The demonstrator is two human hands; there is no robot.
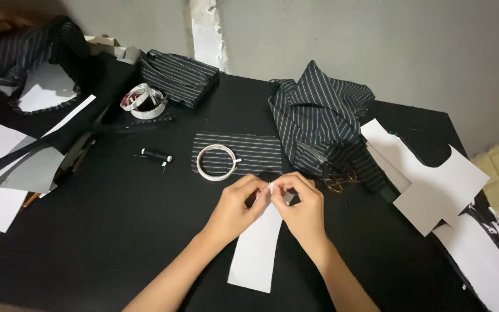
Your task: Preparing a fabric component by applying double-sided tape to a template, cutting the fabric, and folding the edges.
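Note:
My left hand (235,207) and my right hand (300,203) meet at the top end of a long white paper piece (255,251) lying on the black table (116,231). Both hands pinch a small white bit (271,186) at that end, fingertips almost touching. Just beyond the hands lies a flat rectangle of black striped fabric (255,151) with a roll of white tape (216,162) on it.
A small black thread spool (156,154) lies left of the tape. A coiled measuring tape (143,100) and folded striped fabric (179,75) sit at the back. A heap of striped cloth (321,118) and white pattern pieces (434,179) lie right; grey and white sheets (7,167) left.

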